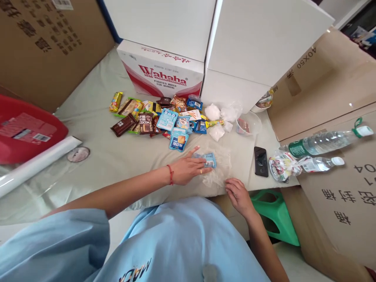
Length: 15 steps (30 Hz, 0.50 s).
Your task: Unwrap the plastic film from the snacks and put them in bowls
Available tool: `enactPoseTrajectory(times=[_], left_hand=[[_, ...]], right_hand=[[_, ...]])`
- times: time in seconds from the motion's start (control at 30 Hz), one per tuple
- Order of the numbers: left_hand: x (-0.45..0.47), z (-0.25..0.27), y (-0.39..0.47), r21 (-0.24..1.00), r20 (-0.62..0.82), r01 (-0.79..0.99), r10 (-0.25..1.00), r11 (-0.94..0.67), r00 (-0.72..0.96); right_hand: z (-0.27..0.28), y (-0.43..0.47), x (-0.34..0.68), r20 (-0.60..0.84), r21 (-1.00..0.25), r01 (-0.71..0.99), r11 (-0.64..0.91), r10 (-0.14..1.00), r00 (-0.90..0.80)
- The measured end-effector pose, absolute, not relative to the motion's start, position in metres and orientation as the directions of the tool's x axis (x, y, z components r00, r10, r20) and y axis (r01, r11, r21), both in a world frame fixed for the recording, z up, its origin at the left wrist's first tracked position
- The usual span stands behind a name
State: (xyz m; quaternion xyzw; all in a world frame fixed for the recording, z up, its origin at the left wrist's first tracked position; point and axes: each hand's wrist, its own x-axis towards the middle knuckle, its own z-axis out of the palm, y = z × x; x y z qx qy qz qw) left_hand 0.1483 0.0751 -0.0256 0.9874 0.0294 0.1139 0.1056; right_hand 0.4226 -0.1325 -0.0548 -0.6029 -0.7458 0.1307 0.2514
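A small blue snack packet (210, 160) lies on a thin clear plastic bag (221, 170) spread on the cloth near the front edge. My left hand (190, 168) reaches over from the left, its fingers stretched out and resting on the packet, partly covering it. At the bag's near right edge is my right hand (236, 192), fingers curled together at the plastic; the fingertips seem to pinch it. Beyond my left hand sits a pile of wrapped snacks, with a blue packet (178, 139) nearest and a brown cocoa packet (146, 123) to its left.
White bundles in plastic (216, 132) lie right of the pile, beside a clear bowl (249, 124). A phone (261, 161), a tied bag (282, 168) and water bottles (326, 143) are at right. A Wahaha box (164, 72) stands behind; a green stool (276, 215) is below.
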Motion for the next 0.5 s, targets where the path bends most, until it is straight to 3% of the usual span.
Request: enactPoseTrajectory(times=[0.23,0.37,0.5], left_hand=[[0.09,-0.05,0.064,0.449,0.181,0.321,0.436,-0.834,0.882],[0.085,-0.065,0.055,0.628,0.144,0.415,0.622,-0.658,0.77],[0.093,-0.075,0.051,0.722,0.147,0.486,0.796,-0.492,0.587]], right_hand=[[-0.034,-0.118,0.434,0.245,-0.593,0.765,0.25,0.961,-0.124],[-0.009,-0.077,0.448,0.214,-0.578,0.771,0.268,0.961,-0.174],[0.009,-0.027,0.459,0.168,-0.547,0.789,0.278,0.96,-0.222]])
